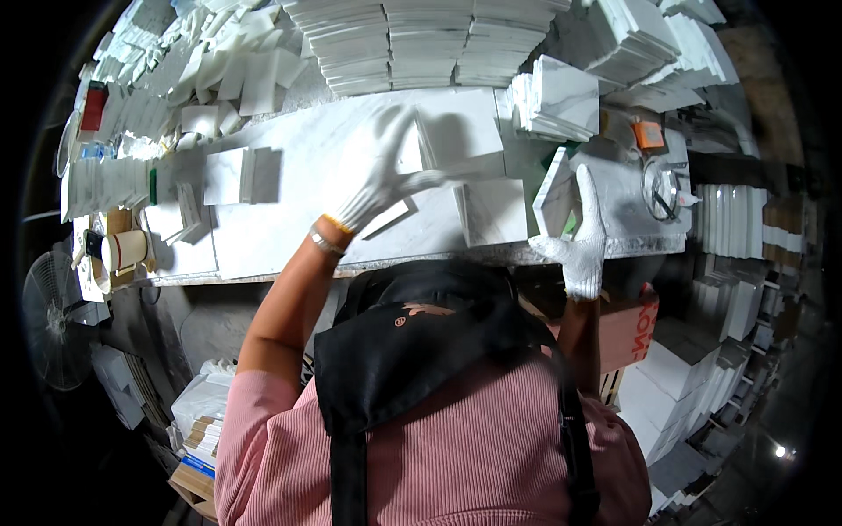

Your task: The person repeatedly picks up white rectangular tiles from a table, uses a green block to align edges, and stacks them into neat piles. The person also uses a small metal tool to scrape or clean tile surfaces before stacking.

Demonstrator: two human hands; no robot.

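My left hand (379,175), in a white knitted glove, reaches over the pale work slab, fingers and thumb spread and slightly blurred. Beside its fingers stands a white marble tile (426,145); whether they touch cannot be told. Another thin tile (388,219) lies by the wrist, partly hidden. To the right, a small group of marble tiles (493,212) leans together near the front edge. My right hand (579,237), also gloved, is open around the near side of a tilted grey-veined tile (553,193), thumb to its left and fingers to its right. Contact is unclear.
Tall stacks of white tiles (425,44) line the back. Loose offcuts (254,74) pile at back left. Standing tiles (230,175) and a tape roll (125,251) sit left. An orange object (647,135) lies right. A fan (57,320) stands beyond the left end.
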